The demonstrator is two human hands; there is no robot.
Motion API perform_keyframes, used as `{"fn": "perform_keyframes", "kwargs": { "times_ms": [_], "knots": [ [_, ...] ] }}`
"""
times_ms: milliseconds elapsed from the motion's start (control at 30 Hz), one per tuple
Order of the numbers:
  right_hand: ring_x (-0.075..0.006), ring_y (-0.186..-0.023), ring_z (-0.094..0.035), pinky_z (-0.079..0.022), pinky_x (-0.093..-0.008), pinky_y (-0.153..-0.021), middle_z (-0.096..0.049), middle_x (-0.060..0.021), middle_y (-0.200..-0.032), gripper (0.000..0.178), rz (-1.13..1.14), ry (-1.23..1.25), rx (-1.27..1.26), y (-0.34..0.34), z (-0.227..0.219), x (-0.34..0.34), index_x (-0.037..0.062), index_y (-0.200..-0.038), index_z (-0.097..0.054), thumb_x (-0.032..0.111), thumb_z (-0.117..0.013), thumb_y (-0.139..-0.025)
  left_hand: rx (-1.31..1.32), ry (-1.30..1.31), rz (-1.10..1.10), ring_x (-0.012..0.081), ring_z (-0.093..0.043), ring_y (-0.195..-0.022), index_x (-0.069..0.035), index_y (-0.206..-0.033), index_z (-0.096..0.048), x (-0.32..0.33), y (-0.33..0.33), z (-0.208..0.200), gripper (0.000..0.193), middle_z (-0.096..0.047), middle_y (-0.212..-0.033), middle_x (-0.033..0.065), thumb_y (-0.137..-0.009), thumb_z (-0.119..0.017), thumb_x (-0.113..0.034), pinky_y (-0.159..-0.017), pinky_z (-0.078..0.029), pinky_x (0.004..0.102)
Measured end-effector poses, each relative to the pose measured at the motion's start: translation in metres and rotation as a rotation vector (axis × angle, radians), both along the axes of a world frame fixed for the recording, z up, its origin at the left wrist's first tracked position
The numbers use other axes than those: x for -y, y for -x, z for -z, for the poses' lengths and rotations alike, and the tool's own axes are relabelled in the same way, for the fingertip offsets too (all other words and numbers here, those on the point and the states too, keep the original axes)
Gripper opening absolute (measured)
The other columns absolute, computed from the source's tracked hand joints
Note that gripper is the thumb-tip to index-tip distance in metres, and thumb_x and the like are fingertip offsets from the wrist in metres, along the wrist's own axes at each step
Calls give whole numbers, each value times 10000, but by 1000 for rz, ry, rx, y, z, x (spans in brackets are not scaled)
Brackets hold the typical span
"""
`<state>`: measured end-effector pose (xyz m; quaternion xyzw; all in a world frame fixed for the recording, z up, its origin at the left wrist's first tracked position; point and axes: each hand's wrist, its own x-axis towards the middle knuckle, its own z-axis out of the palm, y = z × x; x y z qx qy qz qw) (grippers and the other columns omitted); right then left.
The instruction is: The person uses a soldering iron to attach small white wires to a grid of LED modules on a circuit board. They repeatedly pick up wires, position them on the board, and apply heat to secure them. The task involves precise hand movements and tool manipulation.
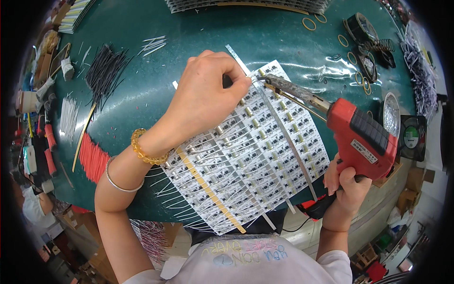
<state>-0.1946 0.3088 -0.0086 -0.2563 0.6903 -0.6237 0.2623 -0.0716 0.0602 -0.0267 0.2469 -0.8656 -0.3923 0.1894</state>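
A white circuit board panel [307, 137] lies tilted on the green table, covered in rows of small components. Thin white wires [182, 199] stick out along its left side. My left hand [208, 90] reaches over the board's upper part, thumb and forefinger pinched; what lies between them is too small to make out. Wrapped round the handle of a red soldering gun [364, 139] is my right hand [350, 187]. The gun's tip meets the board's upper edge close to my left fingertips. Grey metal strips [288, 135] and a yellow strip [210, 189] lie across the panel.
Black wires [106, 71], red wires [94, 156] and white wires [70, 118] lie in bundles at left. A solder spool [360, 28], a coiled iron stand [378, 45], rubber bands [309, 23], a metal bowl [391, 116] and a small fan [412, 137] are at right.
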Motion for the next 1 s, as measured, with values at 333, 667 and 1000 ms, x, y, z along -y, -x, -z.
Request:
{"fn": "perform_keyframes", "kwargs": {
  "times_ms": [333, 667, 1000],
  "knots": [
    [-76, -329, -375, -304, -211, -339, -456, -39, -486, 737, 14, 53, -49, -3, -3, -3, -166, -1118, -409, 474, -619, -818, 5, 73, 10, 174, -525, -755, 2, -690, -605, -1, 0, 1, 143, -626, -765, 52, -775, -645, -106, -665, -425, 296],
    [-76, -328, -372, -301, -211, -334, -445, -34, -481, 801, 3, 63, -41, 1, -3, -9, -176, -1159, -367, 516, -587, -821, -104, -31, -78, 157, -517, -751, 2, -702, -604, -5, -1, -4, 134, -616, -766, 51, -768, -653, -104, -648, -416, 283],
    [-74, -338, -388, -305, -204, -344, -457, -34, -478, 779, 49, 10, -23, -8, -7, -9, -159, -1100, -422, 531, -614, -792, 28, 74, -4, 198, -509, -727, -5, -669, -596, -11, 3, -1, 137, -601, -744, 60, -730, -672, -101, -658, -400, 319]
  ]
}}
